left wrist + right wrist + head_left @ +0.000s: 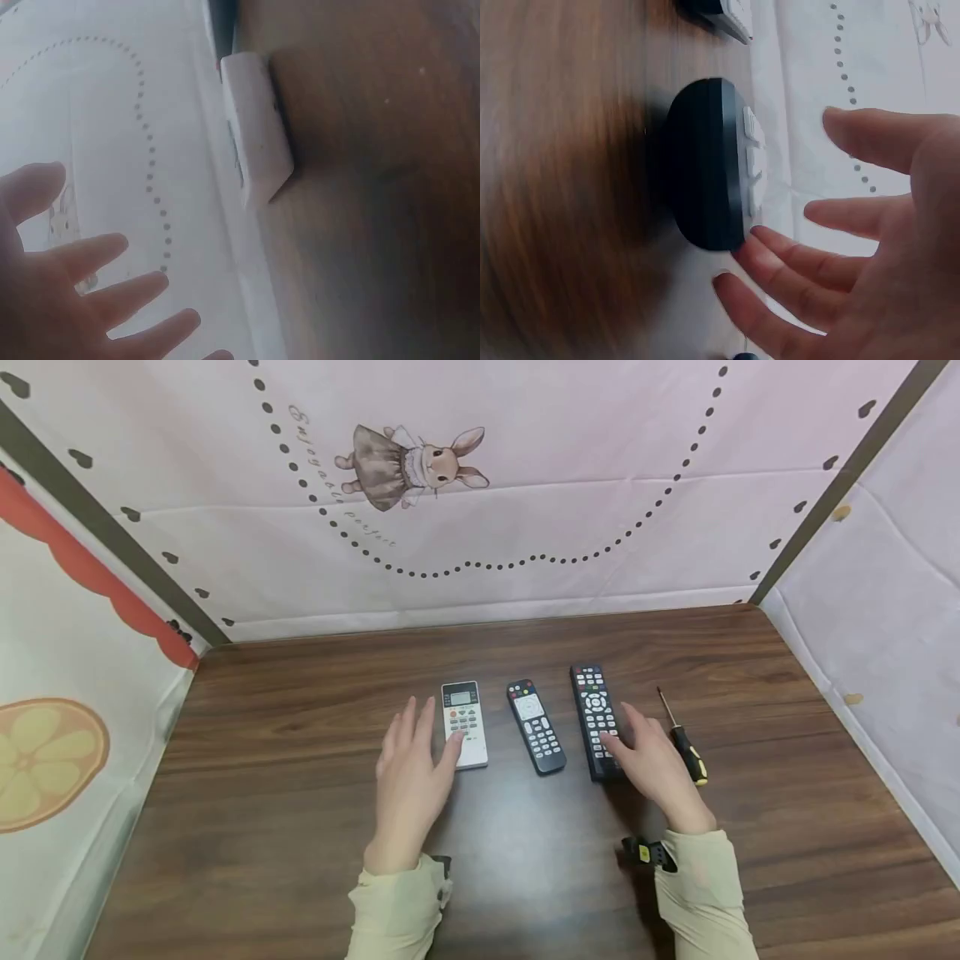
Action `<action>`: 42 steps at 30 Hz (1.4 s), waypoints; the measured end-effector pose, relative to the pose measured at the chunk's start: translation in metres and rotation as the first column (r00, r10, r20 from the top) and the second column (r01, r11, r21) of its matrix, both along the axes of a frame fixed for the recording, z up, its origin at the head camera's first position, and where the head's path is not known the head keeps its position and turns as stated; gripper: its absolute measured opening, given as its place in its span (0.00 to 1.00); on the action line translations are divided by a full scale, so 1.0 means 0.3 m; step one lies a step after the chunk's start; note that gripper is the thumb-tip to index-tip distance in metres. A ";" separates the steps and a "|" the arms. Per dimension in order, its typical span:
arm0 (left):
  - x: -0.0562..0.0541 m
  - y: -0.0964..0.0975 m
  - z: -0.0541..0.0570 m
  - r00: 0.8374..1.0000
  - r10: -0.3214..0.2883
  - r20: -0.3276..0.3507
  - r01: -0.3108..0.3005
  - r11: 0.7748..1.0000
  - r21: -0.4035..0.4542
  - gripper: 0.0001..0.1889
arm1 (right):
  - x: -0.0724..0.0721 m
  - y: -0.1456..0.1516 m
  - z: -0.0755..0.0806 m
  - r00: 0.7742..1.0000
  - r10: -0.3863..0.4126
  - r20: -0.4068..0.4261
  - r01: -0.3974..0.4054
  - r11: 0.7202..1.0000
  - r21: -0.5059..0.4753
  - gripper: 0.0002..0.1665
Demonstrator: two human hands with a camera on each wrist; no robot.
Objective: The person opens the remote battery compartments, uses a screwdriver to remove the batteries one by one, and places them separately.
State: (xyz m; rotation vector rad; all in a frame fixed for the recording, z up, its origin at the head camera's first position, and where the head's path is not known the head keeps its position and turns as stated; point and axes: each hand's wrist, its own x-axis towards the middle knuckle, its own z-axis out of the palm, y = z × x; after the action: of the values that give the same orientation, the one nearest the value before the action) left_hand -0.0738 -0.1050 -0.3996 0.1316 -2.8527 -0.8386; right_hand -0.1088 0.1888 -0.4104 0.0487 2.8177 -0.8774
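Three remotes lie side by side on the brown wooden table [285,827]. My left hand [411,781] is spread beside the white remote [471,745] with a small display, its thumb overlapping that remote's buttons in the head view. In the left wrist view, the fingers stand apart from the white remote [259,127]. A small dark grey remote [542,735] lies in the middle, between the hands. Over the lower right side of the long black remote [596,722] is my right hand [660,767], fingers loosely extended. The right wrist view has its fingertips right at the black remote's edge [705,165].
To the right of my right hand lies a screwdriver [686,752] with a black and yellow handle, its shaft directed toward the back. White printed cloth [555,510] with a rabbit picture rises behind the table. More cloth hangs at the left and right sides.
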 end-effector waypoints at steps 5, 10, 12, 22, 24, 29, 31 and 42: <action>0.014 -0.018 -0.002 1.000 0.017 0.014 -0.018 0.999 0.047 0.32 | -0.008 -0.002 -0.022 0.999 -0.029 0.030 0.030 0.999 -0.023 0.46; 0.013 -0.014 -0.010 1.000 0.015 0.013 -0.016 0.998 0.059 0.32 | -0.007 0.010 -0.029 0.997 -0.057 0.061 0.058 0.998 -0.030 0.49; 0.013 -0.006 -0.015 1.000 0.004 0.017 -0.005 0.998 0.061 0.32 | -0.007 0.015 -0.031 0.995 -0.065 0.071 0.068 0.997 -0.031 0.50; 0.014 0.032 -0.003 0.999 -0.034 -0.018 0.035 0.998 0.056 0.31 | -0.029 -0.004 -0.052 0.993 -0.070 0.091 0.071 0.997 -0.004 0.47; 0.013 0.044 0.002 0.998 -0.051 -0.038 0.053 0.997 0.053 0.30 | -0.031 -0.008 -0.060 0.994 -0.064 0.094 0.064 0.998 0.000 0.44; 0.011 0.075 0.016 0.997 -0.065 -0.039 0.068 0.994 0.083 0.27 | -0.027 -0.010 -0.077 0.994 -0.056 0.092 0.061 0.997 -0.049 0.38; 0.010 0.085 0.019 0.997 -0.074 -0.019 0.075 0.991 0.108 0.25 | -0.027 -0.013 -0.075 0.994 -0.069 0.086 0.076 0.994 -0.084 0.36; 0.007 0.115 -0.003 0.993 -0.119 -0.007 0.118 0.976 0.181 0.22 | -0.006 -0.193 -0.017 0.995 -0.085 -0.044 0.063 0.932 -0.357 0.29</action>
State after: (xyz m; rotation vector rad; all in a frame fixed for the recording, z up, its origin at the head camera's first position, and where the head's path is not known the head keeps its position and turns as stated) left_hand -0.0716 -0.0705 -0.4006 -0.0158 -2.8064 -1.1229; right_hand -0.1107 0.1310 -0.4156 0.0792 2.6752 -1.4149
